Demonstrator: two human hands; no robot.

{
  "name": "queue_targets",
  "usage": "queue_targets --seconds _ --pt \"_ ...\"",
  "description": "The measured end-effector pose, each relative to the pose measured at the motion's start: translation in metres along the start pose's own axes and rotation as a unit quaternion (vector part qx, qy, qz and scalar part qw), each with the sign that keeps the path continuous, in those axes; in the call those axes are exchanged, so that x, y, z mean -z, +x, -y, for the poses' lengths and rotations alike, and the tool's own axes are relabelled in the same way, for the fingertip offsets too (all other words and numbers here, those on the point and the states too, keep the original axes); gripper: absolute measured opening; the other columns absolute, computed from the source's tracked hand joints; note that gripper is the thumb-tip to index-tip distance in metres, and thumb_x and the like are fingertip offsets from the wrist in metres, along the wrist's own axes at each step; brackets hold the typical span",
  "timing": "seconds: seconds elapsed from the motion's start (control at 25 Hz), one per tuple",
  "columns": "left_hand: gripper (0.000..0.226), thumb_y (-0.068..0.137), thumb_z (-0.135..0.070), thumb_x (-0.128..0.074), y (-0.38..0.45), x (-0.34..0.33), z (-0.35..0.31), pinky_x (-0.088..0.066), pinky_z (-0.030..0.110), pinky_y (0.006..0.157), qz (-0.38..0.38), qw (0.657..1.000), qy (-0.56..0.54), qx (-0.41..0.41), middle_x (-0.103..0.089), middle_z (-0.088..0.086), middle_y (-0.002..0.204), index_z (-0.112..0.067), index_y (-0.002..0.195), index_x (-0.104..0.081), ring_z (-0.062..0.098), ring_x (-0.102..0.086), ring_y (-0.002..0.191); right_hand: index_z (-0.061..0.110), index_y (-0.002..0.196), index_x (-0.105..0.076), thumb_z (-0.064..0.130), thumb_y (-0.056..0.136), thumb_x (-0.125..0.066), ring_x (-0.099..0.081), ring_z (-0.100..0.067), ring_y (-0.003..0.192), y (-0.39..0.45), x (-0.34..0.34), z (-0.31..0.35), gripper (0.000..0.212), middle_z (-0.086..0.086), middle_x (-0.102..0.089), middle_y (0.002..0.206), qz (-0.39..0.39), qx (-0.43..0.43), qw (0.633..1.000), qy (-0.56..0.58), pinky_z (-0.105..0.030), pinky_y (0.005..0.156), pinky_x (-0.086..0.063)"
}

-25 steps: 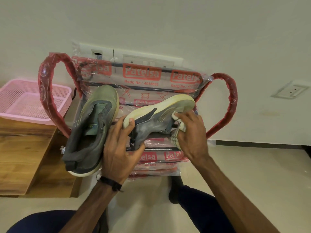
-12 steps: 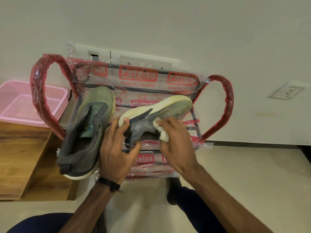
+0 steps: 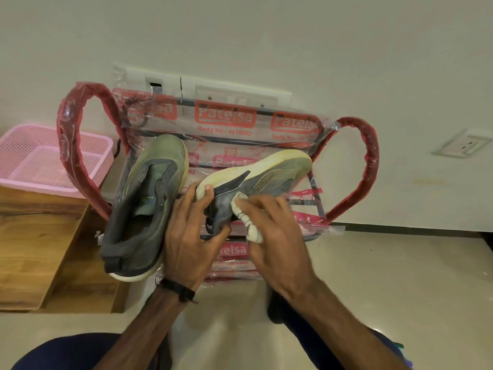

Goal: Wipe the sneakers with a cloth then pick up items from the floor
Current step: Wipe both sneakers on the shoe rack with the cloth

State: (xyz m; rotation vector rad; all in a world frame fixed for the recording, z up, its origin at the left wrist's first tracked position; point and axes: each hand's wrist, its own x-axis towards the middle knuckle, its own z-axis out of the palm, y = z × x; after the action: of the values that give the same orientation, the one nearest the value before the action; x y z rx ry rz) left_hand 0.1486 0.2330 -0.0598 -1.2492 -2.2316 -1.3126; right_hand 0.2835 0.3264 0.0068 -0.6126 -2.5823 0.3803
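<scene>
A pale wall (image 3: pixel 266 36) and light floor (image 3: pixel 400 276) fill the frame, with a plastic-wrapped metal rack (image 3: pixel 256 134) with red handles standing against the wall at centre. Just below centre, the left hand (image 3: pixel 186 236) grips the heel end of a grey sneaker (image 3: pixel 261 180) turned on its side, fingers curled over the pale sole edge and thumb below. The right hand (image 3: pixel 274 231) presses a bunched white cloth (image 3: pixel 248 220) against the sneaker's grey side, fingers closed over the cloth. Left of the hands, a second grey sneaker (image 3: pixel 146 204) lies opening-up on the rack. At the left edge, a pink mesh basket (image 3: pixel 40 161) sits on a wooden surface (image 3: pixel 32 236).
</scene>
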Motion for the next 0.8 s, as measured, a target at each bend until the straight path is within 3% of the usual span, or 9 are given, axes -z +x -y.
queue_targets --seconds 0.08,0.24,0.32,0.44,0.52,0.6,0.72,0.8 --pt "0.067 0.083 -0.041 -0.070 0.002 0.001 -0.002 -0.045 0.053 0.108 0.009 1.000 -0.008 -0.005 -0.052 0.019 0.145 0.000 0.135 -0.057 0.031 -0.050 0.134 0.008 0.133 -0.062 0.006 0.075 -0.062 -0.050 -0.023 0.110 0.000 0.002 -0.002 0.058 -0.007 -0.062 0.127 -0.010 0.039 0.999 -0.037 -0.029 0.088 -0.048" --pt "0.087 0.082 -0.051 -0.074 0.005 0.007 -0.005 -0.032 0.045 0.119 0.054 0.998 -0.039 -0.022 -0.036 0.015 0.157 -0.002 0.147 -0.044 0.026 -0.034 0.147 0.011 0.132 -0.063 -0.001 0.075 -0.066 -0.052 -0.028 0.109 0.020 -0.003 -0.016 0.059 -0.008 -0.063 0.124 -0.052 -0.102 0.993 -0.026 -0.046 0.088 -0.054" --pt "0.086 0.084 -0.048 -0.071 0.007 0.009 -0.007 -0.026 0.043 0.122 0.065 0.995 -0.071 -0.012 -0.030 0.015 0.160 -0.001 0.149 -0.039 0.026 -0.028 0.150 0.011 0.132 -0.063 -0.004 0.072 -0.070 -0.050 -0.026 0.112 0.019 -0.004 -0.010 0.062 -0.006 -0.061 0.127 -0.031 -0.072 0.996 -0.036 -0.042 0.094 -0.051" --pt "0.076 0.085 -0.034 -0.069 0.005 0.005 -0.008 -0.027 0.045 0.121 0.063 0.995 -0.072 -0.010 -0.030 0.016 0.160 -0.003 0.149 -0.041 0.027 -0.028 0.149 0.011 0.131 -0.064 0.001 0.073 -0.076 -0.051 -0.025 0.113 0.006 0.002 0.003 0.060 -0.006 -0.062 0.129 0.003 0.042 0.997 -0.062 -0.031 0.094 -0.046" --pt "0.079 0.085 -0.030 -0.071 0.002 0.002 -0.009 -0.025 0.041 0.122 0.082 0.994 -0.079 0.003 -0.026 0.012 0.163 -0.006 0.152 -0.037 0.025 -0.025 0.151 0.009 0.129 -0.066 0.005 0.067 -0.084 -0.055 -0.028 0.109 0.005 0.007 0.006 0.064 -0.008 -0.064 0.127 0.029 0.115 0.986 -0.116 -0.035 0.089 -0.050" --pt "0.087 0.082 -0.025 -0.079 0.003 -0.001 -0.011 -0.027 0.035 0.122 0.086 0.990 -0.107 0.035 -0.028 0.008 0.162 -0.006 0.153 -0.032 0.021 -0.026 0.150 0.007 0.127 -0.067 0.005 0.064 -0.083 -0.058 -0.033 0.108 0.015 0.011 -0.009 0.065 -0.012 -0.065 0.125 0.016 0.088 0.985 -0.147 -0.041 0.087 -0.055" --pt "0.090 0.077 -0.018 -0.083 0.004 -0.005 -0.010 -0.033 0.037 0.119 0.069 0.992 -0.102 0.027 -0.036 0.008 0.158 -0.002 0.151 -0.035 0.023 -0.033 0.147 0.008 0.129 -0.065 -0.006 0.069 -0.075 -0.055 -0.034 0.111 0.024 0.015 -0.022 0.063 -0.013 -0.065 0.123 -0.043 -0.046 0.992 -0.108 -0.047 0.093 -0.054" --pt "0.076 0.084 -0.018 -0.073 0.005 -0.005 -0.010 -0.032 0.041 0.120 0.049 0.995 -0.086 0.001 -0.038 0.012 0.157 0.001 0.149 -0.038 0.026 -0.034 0.147 0.007 0.128 -0.065 -0.006 0.074 -0.069 -0.054 -0.030 0.111 0.013 0.006 -0.005 0.056 -0.011 -0.064 0.125 -0.021 0.039 0.991 -0.123 -0.037 0.094 -0.049"
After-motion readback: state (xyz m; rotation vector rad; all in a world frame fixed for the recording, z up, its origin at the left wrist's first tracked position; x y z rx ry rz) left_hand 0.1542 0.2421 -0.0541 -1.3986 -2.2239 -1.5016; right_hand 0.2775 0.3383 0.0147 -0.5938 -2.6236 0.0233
